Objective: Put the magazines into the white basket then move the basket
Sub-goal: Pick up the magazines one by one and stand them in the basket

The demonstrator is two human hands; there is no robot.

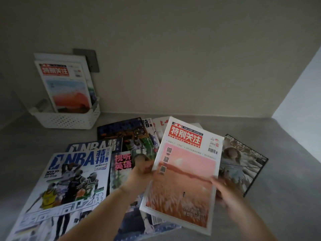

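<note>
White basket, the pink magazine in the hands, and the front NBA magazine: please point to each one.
white basket (69, 120), head view, on its front wall.
pink magazine (184, 178), head view, on the cover's middle.
NBA magazine (69, 185), head view, on the players' picture.

Your right hand (224, 190) is blurred, and its fingertips are hidden behind the right edge of the pink magazine (184, 171), so you cannot tell how it grips. Your left hand (141, 168) shows only its back; the fingers are tucked behind that magazine's left edge. Both forearms are cut off by the near edge. The near NBA magazine (66, 188) runs off the near-left corner. The pink magazine covers most of the pile under it, and the far covers show only strips. In the basket (69, 119), the front magazine (66, 86) hides those behind it, and its small print is too blurred to read. The grey plate (93, 61) on the wall is half hidden.
</note>
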